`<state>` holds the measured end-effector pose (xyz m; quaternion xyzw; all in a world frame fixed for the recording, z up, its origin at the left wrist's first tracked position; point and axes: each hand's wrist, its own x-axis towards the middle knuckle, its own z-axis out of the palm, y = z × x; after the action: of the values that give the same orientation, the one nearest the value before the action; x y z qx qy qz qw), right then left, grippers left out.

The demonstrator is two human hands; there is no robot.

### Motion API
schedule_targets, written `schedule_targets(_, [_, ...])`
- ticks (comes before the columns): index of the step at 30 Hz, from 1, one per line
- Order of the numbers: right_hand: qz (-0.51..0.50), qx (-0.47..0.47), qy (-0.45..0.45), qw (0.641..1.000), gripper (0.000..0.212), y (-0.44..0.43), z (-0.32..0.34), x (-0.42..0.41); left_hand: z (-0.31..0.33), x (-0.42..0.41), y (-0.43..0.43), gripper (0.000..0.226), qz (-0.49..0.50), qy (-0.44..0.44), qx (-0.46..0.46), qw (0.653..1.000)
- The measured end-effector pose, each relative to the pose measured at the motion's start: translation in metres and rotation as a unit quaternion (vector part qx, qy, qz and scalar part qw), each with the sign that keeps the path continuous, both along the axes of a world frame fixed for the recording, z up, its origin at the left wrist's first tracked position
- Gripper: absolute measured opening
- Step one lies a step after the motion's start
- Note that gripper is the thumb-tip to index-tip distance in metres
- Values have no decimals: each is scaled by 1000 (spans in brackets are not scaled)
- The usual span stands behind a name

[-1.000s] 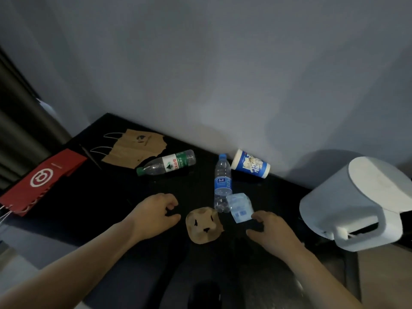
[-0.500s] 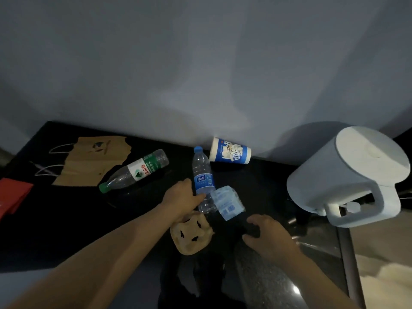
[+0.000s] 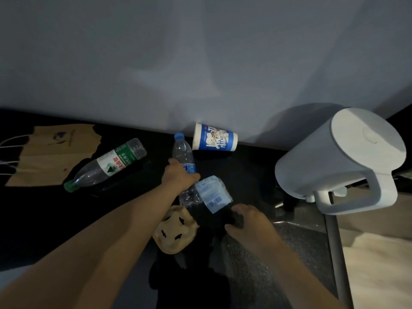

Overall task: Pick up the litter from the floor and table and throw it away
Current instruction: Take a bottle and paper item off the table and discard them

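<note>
On the black table (image 3: 40, 215) lies a clear bottle with a blue cap (image 3: 184, 152), and my left hand (image 3: 178, 177) grips it around the middle. A pale blue plastic wrapper (image 3: 214, 194) lies against the bottle's base. A crumpled brown paper ball (image 3: 175, 230) sits under my left forearm. My right hand (image 3: 247, 221) rests on the table just below the wrapper, fingers loosely curled, holding nothing. A green-labelled bottle (image 3: 107, 166) lies to the left, and a blue and white paper cup (image 3: 214, 138) lies on its side by the wall.
A brown paper bag (image 3: 53, 152) lies flat at the far left. A white kettle (image 3: 341, 161) stands at the right end of the table. The grey wall (image 3: 200, 63) runs right behind the litter. Pale floor (image 3: 379, 264) shows at the lower right.
My left hand has moved from beside the paper ball up onto the blue-capped bottle and closed around it. My right hand stays near the wrapper. The view has shifted right.
</note>
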<state>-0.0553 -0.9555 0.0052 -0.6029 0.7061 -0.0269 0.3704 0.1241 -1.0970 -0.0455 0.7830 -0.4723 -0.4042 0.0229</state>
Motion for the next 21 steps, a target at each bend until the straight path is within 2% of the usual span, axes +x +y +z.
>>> schedule_targets(3, [5, -3, -11, 1000, 70, -5, -6, 11, 2, 13, -2, 87, 38, 31, -18, 999])
schedule_targets(7, [7, 2, -28, 1000, 88, -13, -17, 32, 11, 54, 3, 87, 4, 36, -58, 998])
schedule_targets(11, [-20, -27, -22, 999, 82, -24, -30, 52, 23, 106, 23, 84, -10, 47, -91, 995])
schedule_targets(19, [17, -24, 122, 992, 84, -58, -58, 69, 25, 167, 87, 77, -58, 22, -87, 994])
schedule_targets(21, [15, -13, 131, 991, 84, -58, -64, 70, 22, 176, 99, 87, -68, 20, -74, 995])
